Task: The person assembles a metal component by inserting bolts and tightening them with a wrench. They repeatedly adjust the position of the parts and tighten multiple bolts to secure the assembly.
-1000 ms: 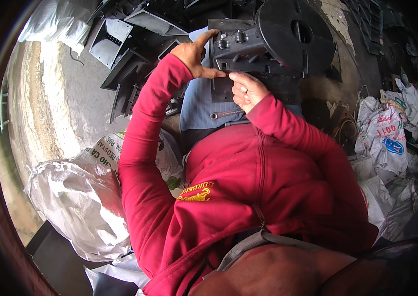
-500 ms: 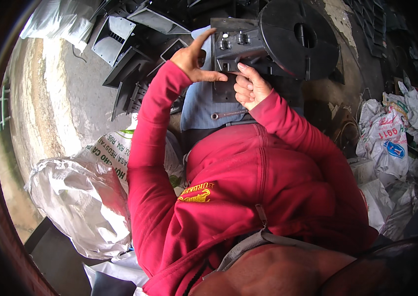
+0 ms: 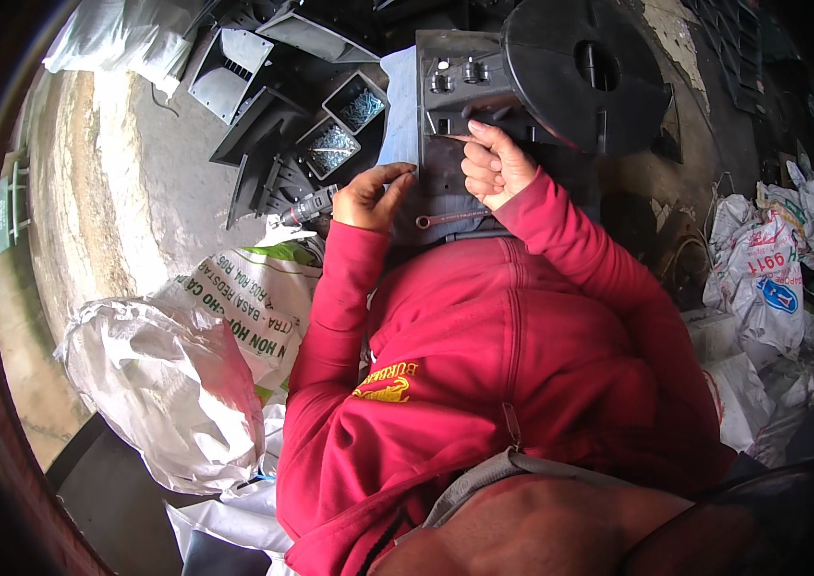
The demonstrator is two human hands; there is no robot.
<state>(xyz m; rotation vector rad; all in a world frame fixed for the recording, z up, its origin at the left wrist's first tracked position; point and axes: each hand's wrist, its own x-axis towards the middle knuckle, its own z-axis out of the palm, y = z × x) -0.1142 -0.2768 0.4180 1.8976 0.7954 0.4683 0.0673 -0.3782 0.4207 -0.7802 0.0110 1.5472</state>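
Matt plastic disc (image 3: 549, 69), metal wrench (image 3: 453, 219)

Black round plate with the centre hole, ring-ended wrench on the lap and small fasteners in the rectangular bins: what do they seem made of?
Black round plate: probably moulded plastic, satin finish, from its even colour and soft sheen. Ring-ended wrench: likely smooth steel, from its metallic sheen. Small fasteners: perhaps zinc-plated steel, from their silvery, bluish glint.

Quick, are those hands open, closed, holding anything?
Left hand: fingers bunched near the black plate; whether holding anything cannot be told.
Right hand: fingers curled; whether holding anything cannot be told.
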